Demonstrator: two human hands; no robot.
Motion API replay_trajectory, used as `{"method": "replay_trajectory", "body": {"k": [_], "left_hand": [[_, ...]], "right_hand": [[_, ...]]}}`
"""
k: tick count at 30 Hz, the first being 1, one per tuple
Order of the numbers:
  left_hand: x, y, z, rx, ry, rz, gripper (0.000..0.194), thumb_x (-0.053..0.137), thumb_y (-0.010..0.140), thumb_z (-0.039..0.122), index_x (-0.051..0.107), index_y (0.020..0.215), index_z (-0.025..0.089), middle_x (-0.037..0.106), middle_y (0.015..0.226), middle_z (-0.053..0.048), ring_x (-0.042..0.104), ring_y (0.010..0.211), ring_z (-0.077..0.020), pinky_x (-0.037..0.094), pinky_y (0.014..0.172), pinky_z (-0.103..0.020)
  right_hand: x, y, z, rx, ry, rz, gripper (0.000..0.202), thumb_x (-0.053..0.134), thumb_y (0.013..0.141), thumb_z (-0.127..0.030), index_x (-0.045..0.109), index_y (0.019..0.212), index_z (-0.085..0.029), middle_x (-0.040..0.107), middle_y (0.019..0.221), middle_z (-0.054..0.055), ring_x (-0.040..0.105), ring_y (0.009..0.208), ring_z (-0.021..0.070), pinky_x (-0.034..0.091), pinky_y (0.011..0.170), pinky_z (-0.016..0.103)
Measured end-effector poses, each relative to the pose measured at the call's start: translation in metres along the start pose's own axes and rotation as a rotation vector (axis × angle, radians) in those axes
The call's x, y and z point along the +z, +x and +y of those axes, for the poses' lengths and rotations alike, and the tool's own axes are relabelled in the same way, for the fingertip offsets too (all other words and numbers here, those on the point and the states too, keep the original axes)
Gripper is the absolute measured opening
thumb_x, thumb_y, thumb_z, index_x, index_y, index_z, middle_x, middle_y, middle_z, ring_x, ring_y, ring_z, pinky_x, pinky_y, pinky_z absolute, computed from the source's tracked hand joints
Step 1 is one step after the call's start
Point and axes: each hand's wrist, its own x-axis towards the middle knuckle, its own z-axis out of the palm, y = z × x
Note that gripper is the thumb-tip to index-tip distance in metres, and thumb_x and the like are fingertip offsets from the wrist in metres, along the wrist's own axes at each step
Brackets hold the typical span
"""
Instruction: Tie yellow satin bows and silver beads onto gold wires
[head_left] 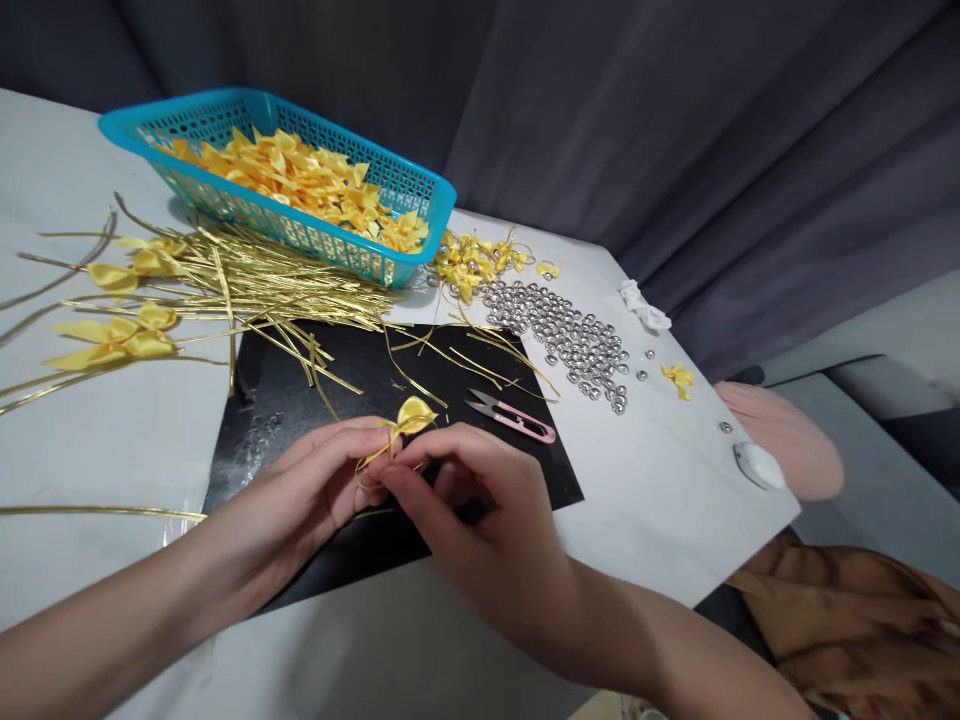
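Observation:
Over the black mat [300, 570], my left hand [322, 480] pinches a yellow ribbon bow [415, 414] near its middle. A thin gold cord is looped at the bow, partly hidden by the fingers. My right hand [480, 500] is closed at the same spot, thumb and forefinger pressed together on the gold cord [369, 465]. Just beyond the right hand lies a pair of pink-handled thread snips [517, 418], blades pointing left. Loose gold cord pieces are scattered on the mat's far part.
A turquoise basket [442, 215] holds many yellow bows. Beside it lie a heap of gold cords [277, 275], finished-looking bows [476, 262] and many silver beads [570, 335]. More bows [120, 335] lie at left. A white round object [757, 466] sits near the right edge.

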Motion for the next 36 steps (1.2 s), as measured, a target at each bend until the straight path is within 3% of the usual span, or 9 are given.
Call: {"method": "replay_trajectory", "body": {"k": [4,7,12,15,24,28,31,36], "left_hand": [[0.001,0.000,0.000,0.016,0.040,-0.163,0.015,0.083,0.052,0.019,0.069,0.054,0.018,0.060,0.056,0.004,0.053,0.056,-0.0075,0.051,0.052,-0.011],[0.001,0.002,-0.001,0.039,0.087,-0.256,0.018,0.083,0.055,0.023,0.066,0.051,0.017,0.057,0.054,0.004,0.050,0.054,-0.0071,0.046,0.050,-0.011],[0.000,0.005,-0.003,0.063,0.163,-0.255,0.016,0.080,0.061,0.027,0.068,0.058,0.017,0.060,0.059,0.002,0.050,0.057,-0.0078,0.045,0.053,-0.013],[0.001,0.005,-0.003,0.055,0.186,-0.256,0.018,0.080,0.059,0.029,0.068,0.059,0.016,0.059,0.059,0.002,0.051,0.059,-0.0084,0.045,0.055,-0.014],[0.001,0.002,-0.002,0.047,0.144,-0.223,0.015,0.079,0.059,0.024,0.065,0.058,0.017,0.057,0.060,0.001,0.050,0.059,-0.0091,0.048,0.055,-0.014],[-0.001,0.001,0.000,0.018,0.085,-0.119,0.011,0.077,0.062,0.023,0.068,0.062,0.017,0.057,0.062,0.001,0.051,0.062,-0.0098,0.053,0.058,-0.014],[-0.002,0.002,0.000,0.005,0.067,-0.128,0.009,0.077,0.064,0.022,0.069,0.064,0.017,0.058,0.065,0.001,0.052,0.064,-0.0099,0.054,0.059,-0.013],[-0.004,0.003,0.000,-0.017,0.046,-0.193,0.010,0.077,0.068,0.022,0.069,0.063,0.019,0.057,0.063,0.002,0.052,0.063,-0.0097,0.053,0.058,-0.013]], "right_hand": [[0.002,0.003,-0.003,0.168,0.145,-0.008,0.013,0.066,0.081,-0.025,0.066,0.073,-0.016,0.067,0.068,0.000,0.043,0.043,0.0025,0.035,0.040,0.014],[0.002,0.004,-0.003,0.153,0.131,0.008,0.016,0.065,0.082,-0.023,0.062,0.067,-0.016,0.061,0.059,-0.003,0.041,0.042,0.0028,0.034,0.039,0.014],[-0.002,0.001,0.004,-0.185,-0.131,0.182,0.006,0.070,0.079,-0.017,0.066,0.084,-0.018,0.061,0.072,-0.003,0.042,0.048,0.0031,0.040,0.045,0.015],[-0.004,0.000,0.006,-0.319,-0.213,0.132,0.012,0.065,0.083,-0.010,0.068,0.089,-0.020,0.061,0.071,-0.002,0.053,0.061,0.0072,0.047,0.055,0.017],[-0.009,0.004,-0.003,-0.275,-0.247,-0.025,0.011,0.051,0.092,-0.015,0.058,0.085,-0.021,0.061,0.078,0.001,0.059,0.080,0.0128,0.048,0.063,0.023],[-0.015,0.006,-0.002,-0.411,-0.153,0.014,0.012,0.044,0.095,-0.010,0.049,0.092,-0.021,0.060,0.086,0.002,0.059,0.090,0.0123,0.049,0.076,0.026],[-0.018,0.007,0.004,-0.493,-0.148,0.011,0.016,0.044,0.093,-0.006,0.049,0.098,-0.021,0.062,0.089,0.001,0.059,0.086,0.0101,0.048,0.079,0.025],[-0.019,0.008,0.007,-0.372,-0.307,0.002,0.014,0.049,0.092,-0.009,0.055,0.095,-0.021,0.066,0.088,0.000,0.061,0.080,0.0097,0.049,0.072,0.021]]}}
